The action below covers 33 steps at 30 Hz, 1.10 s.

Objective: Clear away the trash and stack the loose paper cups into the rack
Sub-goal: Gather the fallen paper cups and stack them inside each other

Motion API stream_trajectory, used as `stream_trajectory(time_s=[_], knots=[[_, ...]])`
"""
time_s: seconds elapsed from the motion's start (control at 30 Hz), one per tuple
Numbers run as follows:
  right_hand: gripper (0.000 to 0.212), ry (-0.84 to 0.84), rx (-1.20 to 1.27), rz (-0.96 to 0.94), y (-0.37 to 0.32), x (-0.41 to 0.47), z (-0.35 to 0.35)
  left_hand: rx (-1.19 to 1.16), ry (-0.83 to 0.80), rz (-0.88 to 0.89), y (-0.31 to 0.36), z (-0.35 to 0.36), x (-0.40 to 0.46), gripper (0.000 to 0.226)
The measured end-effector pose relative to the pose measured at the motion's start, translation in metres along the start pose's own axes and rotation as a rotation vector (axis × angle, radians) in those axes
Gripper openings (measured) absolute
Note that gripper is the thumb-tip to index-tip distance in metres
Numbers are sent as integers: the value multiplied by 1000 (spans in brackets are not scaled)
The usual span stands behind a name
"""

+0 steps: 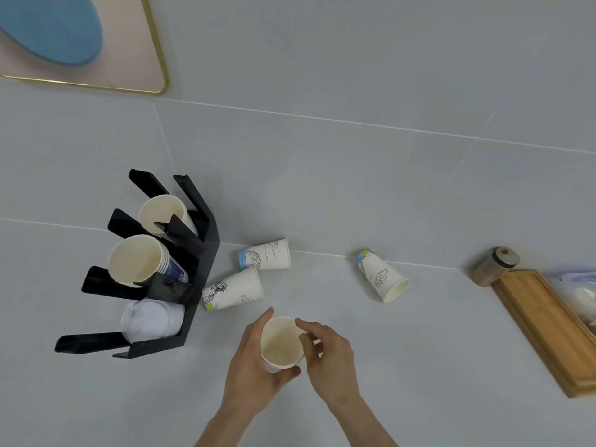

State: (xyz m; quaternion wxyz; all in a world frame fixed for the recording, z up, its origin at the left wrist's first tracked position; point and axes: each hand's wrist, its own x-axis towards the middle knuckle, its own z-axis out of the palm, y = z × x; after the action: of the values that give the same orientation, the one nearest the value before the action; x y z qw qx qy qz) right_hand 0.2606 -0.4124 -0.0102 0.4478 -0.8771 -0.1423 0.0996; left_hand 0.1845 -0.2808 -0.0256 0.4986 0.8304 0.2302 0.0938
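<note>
My left hand (254,366) is wrapped around a white paper cup (281,345), mouth up, near the front of the grey counter. My right hand (329,353) touches that cup's rim with its fingertips. Three printed paper cups lie on their sides: one (269,254) just right of the rack, one (233,290) below it, one (382,275) farther right. The black cup rack (200,269) stands at the left. It holds a single cup (164,214) in the far slot, a stack of cups (138,261) in the middle slot and white lids (150,319) in the near slot.
A wooden tray (548,330) lies at the right edge with a plastic bag (580,291) beside it. A small brown jar (495,266) stands at the tray's far end. A gold-framed picture (80,43) hangs on the wall at top left.
</note>
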Motion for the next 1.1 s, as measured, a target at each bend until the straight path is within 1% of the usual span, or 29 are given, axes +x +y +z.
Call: stream_trajectory(time_s=[0.07, 0.17, 0.23, 0.3, 0.33, 0.4, 0.47, 0.53, 0.6, 0.67, 0.77, 0.87, 0.93, 1.0, 1.1], knots=[[30, 0, 26, 16, 2, 3, 1, 6, 18, 15, -1, 2, 1, 109], [24, 5, 145, 131, 3, 11, -6, 19, 32, 16, -2, 4, 5, 104], [18, 101, 268, 263, 8, 22, -21, 25, 43, 13, -5, 5, 7, 103], [14, 208, 423, 442, 19, 37, -41, 32, 44, 14, -6, 6, 10, 103], [15, 250, 465, 517, 28, 45, -51, 35, 43, 14, -7, 7, 11, 103], [24, 280, 462, 636, 49, 64, -70, 35, 47, 10, -5, 9, 14, 102], [36, 259, 434, 731, 68, 83, -83, 36, 47, 9, -2, 13, 18, 101], [47, 236, 469, 790, 79, 101, -93, 40, 43, 5, 0, 17, 23, 101], [56, 224, 557, 819, 83, 116, -99, 46, 34, -2, 3, 20, 27, 102], [57, 189, 659, 848, 82, 129, -101, 54, 27, -6, 6, 22, 31, 102], [38, 124, 706, 896, 81, 144, -99, 62, 14, -18, 8, 23, 34, 102], [25, 146, 726, 920, 81, 152, -94, 63, 7, -29, 8, 24, 37, 103], [20, 216, 753, 893, 77, 152, -89, 62, 10, -20, 8, 25, 37, 102], [23, 281, 758, 827, 70, 149, -86, 61, 13, -14, 8, 25, 37, 101], [27, 273, 771, 646, 46, 134, -86, 57, 14, -18, 7, 26, 38, 101]])
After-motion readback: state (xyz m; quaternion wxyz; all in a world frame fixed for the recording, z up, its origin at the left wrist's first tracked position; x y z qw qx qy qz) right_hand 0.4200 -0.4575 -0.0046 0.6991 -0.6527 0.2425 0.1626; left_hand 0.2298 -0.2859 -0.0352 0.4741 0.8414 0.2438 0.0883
